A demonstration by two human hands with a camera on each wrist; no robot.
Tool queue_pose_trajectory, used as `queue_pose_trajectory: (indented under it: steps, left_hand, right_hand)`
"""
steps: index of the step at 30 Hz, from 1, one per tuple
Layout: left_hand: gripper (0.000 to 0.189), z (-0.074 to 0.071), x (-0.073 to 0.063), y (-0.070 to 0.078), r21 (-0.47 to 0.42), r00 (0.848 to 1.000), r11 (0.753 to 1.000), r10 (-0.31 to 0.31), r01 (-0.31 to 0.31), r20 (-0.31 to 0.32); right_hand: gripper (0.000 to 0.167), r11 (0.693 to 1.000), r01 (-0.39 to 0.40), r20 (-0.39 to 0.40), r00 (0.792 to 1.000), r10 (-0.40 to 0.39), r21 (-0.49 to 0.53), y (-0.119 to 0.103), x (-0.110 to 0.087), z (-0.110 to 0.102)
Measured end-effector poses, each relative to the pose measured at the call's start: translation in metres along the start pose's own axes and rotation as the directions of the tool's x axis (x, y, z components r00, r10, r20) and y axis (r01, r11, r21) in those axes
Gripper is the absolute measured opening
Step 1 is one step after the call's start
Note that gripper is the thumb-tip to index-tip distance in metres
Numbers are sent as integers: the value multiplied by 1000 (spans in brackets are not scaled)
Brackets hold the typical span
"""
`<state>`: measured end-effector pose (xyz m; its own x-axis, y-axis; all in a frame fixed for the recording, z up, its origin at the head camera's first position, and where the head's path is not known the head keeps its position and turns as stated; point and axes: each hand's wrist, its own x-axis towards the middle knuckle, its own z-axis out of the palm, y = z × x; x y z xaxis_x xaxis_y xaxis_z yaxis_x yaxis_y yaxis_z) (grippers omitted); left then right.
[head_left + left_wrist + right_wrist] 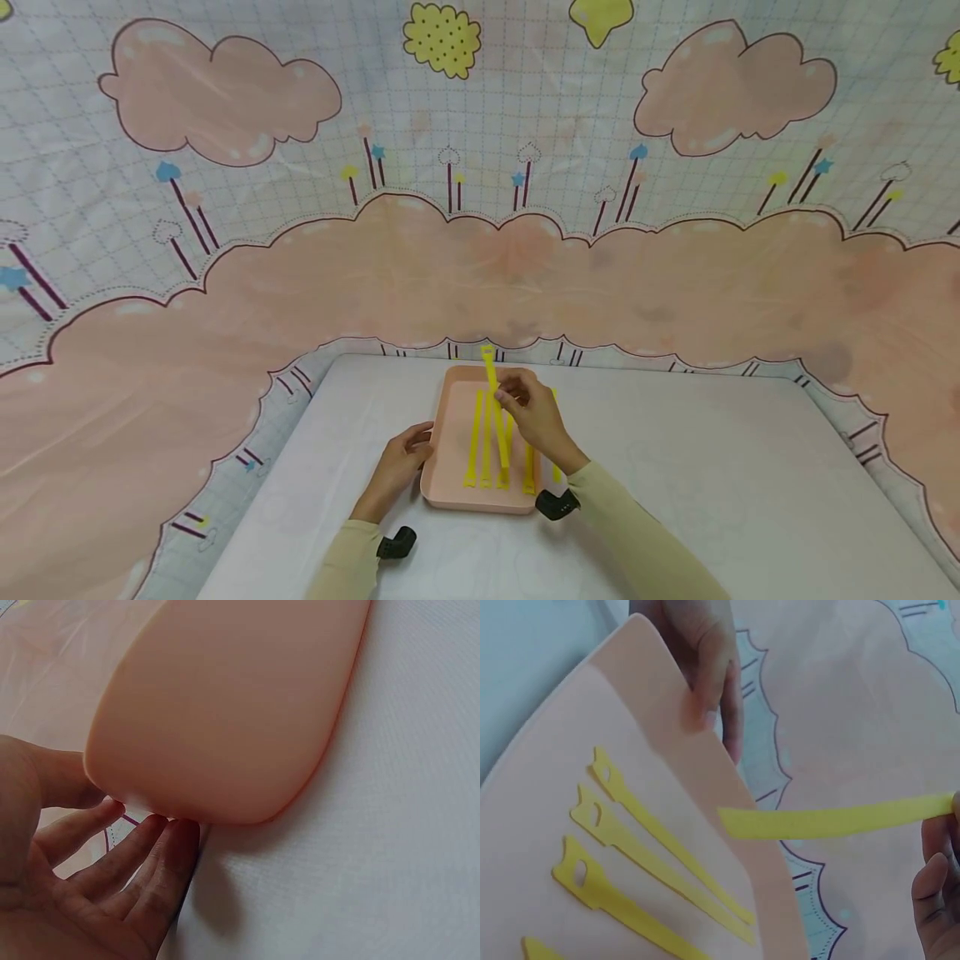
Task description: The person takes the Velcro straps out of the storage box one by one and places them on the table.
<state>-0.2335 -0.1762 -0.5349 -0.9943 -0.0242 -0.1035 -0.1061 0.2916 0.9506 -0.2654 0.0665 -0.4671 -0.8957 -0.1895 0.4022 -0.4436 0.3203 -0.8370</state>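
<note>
My right hand [534,417] pinches a yellow hook-and-loop cable tie [489,363] above the tray, its slotted head pointing up and away. In the right wrist view, the tail of this held tie [817,820] reaches over the tray's wall. Several more yellow cable ties [486,446] lie roughly side by side in the shallow pink tray [448,437]. Their slotted heads [576,874] point toward the tray's near end. My left hand [397,465] holds the tray's left wall, with its thumb at the rim and fingertips [180,840] against the outside.
A white table [712,467] lies under the tray. Just right of the tray, partly hidden by my right forearm, is another yellow strip [556,473]. Behind the table hangs a patterned cloth [600,283] with pink clouds. Each wrist has a black device [557,505].
</note>
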Motion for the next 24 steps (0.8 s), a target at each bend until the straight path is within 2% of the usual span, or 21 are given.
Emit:
queue_pose_trajectory:
  steps: [7, 13, 16, 21, 24]
  left_hand:
    - [44, 0, 2, 1, 4, 1000, 1000, -24, 24, -6]
    - [43, -1, 1, 2, -2, 1000, 1000, 13, -13, 5]
    - [43, -2, 0, 3, -9, 1000, 1000, 25, -25, 8]
    - [43, -2, -1, 3, 1, 1000, 1000, 26, -26, 4]
    - [43, -1, 0, 3, 0, 1000, 1000, 23, -23, 0]
  right_hand:
    - [22, 989, -71, -29, 997, 75, 128, 3, -2, -7]
    - [26, 973, -147, -26, 988, 154, 179, 3, -5, -15]
    - [26, 966, -178, -19, 983, 185, 186, -4, -9, -21]
    - [24, 969, -159, -22, 986, 166, 190, -16, -17, -32]
    - [23, 968, -150, -39, 986, 161, 203, -5, -21, -35]
